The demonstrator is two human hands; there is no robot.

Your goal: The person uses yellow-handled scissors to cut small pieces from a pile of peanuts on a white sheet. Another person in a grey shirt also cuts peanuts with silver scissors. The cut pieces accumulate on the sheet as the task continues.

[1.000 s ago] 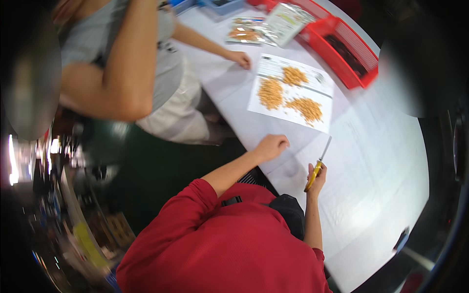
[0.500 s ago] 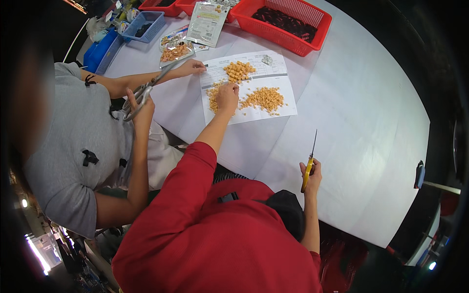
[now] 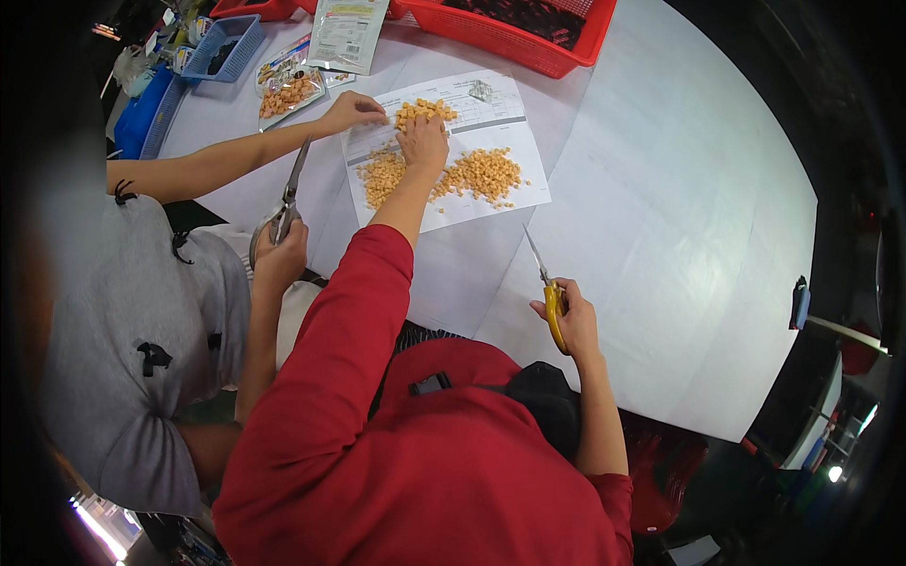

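Your right hand (image 3: 571, 321) is closed round the yellow-handled scissors (image 3: 547, 291), gripping the handle loops. Long axis runs from handles near you up & slightly left; blades are shut, tip aimed toward the lower right corner of the paper sheet (image 3: 444, 151), stopping short of it. Scissors sit over the white table (image 3: 679, 189), near its front edge, w/ lots of bare tabletop to the right & beyond.

Your left hand (image 3: 423, 143) reaches far forward, palm down, fingers curled loosely onto the orange cubes (image 3: 486, 174) on the sheet; can't tell if it's actually pinching any. The cubes are small, pale orange, in three loose heaps: one past your hand, one left, one right.

Left side is tight: a co-worker in grey sits just beside you, one hand (image 3: 351, 111) touching the sheet's far left corner, the other holding grey scissors (image 3: 288, 193) pointing up, close to your left sleeve. A red basket (image 3: 528, 42) lies just beyond the sheet.
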